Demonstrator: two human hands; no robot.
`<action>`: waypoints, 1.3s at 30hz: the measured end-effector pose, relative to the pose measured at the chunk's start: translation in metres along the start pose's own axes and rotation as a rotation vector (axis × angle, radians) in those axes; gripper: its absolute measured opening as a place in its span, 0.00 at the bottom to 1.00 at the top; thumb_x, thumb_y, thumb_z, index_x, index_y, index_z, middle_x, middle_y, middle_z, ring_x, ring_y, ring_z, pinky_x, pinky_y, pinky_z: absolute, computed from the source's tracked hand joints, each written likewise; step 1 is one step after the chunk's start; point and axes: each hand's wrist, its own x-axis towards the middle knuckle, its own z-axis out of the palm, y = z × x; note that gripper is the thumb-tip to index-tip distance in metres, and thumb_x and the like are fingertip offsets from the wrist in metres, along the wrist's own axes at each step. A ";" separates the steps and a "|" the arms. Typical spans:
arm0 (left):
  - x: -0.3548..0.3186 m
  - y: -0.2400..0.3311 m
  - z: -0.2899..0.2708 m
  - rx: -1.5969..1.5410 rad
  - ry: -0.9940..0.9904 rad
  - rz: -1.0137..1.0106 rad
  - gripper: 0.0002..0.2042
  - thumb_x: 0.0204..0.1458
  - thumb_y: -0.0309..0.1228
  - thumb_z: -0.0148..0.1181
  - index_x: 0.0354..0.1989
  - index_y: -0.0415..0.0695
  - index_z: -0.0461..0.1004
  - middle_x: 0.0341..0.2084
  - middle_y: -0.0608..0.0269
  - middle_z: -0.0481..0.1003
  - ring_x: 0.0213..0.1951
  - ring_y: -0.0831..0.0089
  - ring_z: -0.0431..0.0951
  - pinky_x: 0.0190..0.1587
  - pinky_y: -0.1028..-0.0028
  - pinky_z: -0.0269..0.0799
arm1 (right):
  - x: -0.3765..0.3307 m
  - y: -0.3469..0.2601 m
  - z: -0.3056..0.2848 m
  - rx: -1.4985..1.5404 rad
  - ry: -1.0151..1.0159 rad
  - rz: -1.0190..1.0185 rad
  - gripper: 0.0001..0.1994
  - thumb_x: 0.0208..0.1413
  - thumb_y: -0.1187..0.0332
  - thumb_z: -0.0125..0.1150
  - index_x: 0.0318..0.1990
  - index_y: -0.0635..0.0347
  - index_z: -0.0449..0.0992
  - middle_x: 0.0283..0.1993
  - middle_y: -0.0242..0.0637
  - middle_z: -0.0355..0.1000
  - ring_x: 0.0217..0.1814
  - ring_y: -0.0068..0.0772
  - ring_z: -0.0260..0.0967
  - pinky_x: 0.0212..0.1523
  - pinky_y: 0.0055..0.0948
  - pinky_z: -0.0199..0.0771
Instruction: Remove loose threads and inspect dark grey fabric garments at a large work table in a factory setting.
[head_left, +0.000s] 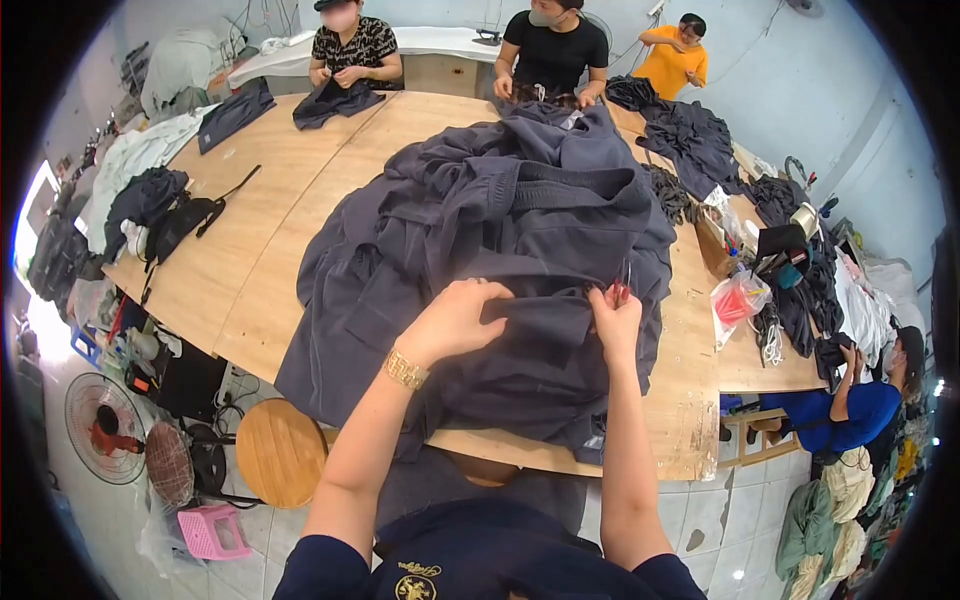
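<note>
A large heap of dark grey garments (400, 230) covers the table in front of me, with a gathered elastic waistband (570, 190) on top. My left hand (462, 315) rests on the near side of the heap, thumb and forefinger apart, its other fingers mostly hidden. To its right, my right hand (615, 318) is closed, pinching the edge of a dark grey garment (545, 325) that lies stretched between both hands. Red shows at its fingertips, and a thin metal tip sticks up beside them; what tool it belongs to is too small to tell.
The wooden table (250, 320) has its near edge by my waist. Two people work across it; one in orange is farther back, another in blue sits at right. Dark cloth and a red-filled plastic bag (738, 297) lie right. A round stool (281, 453) and fan (105, 428) stand left.
</note>
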 end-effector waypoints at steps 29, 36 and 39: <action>0.005 0.027 -0.011 -0.359 0.216 0.031 0.10 0.55 0.21 0.52 0.46 0.39 0.71 0.22 0.63 0.71 0.25 0.81 0.68 0.32 0.78 0.66 | -0.044 -0.058 0.019 0.483 -0.329 -0.099 0.21 0.50 0.80 0.62 0.14 0.57 0.54 0.22 0.28 0.67 0.23 0.11 0.54 0.23 0.17 0.51; 0.021 0.030 0.002 -0.004 0.309 0.072 0.10 0.50 0.24 0.58 0.42 0.39 0.73 0.30 0.60 0.72 0.29 0.66 0.74 0.37 0.74 0.70 | -0.037 -0.047 0.009 0.259 -0.240 -0.071 0.17 0.53 0.80 0.56 0.17 0.59 0.57 0.37 0.39 0.76 0.35 0.23 0.74 0.33 0.20 0.73; 0.038 0.016 0.018 0.219 0.502 0.196 0.11 0.48 0.27 0.61 0.41 0.42 0.75 0.34 0.61 0.72 0.35 0.63 0.73 0.41 0.69 0.68 | -0.030 -0.044 0.011 0.251 -0.205 -0.104 0.10 0.53 0.80 0.54 0.21 0.64 0.67 0.37 0.38 0.76 0.34 0.23 0.74 0.33 0.19 0.73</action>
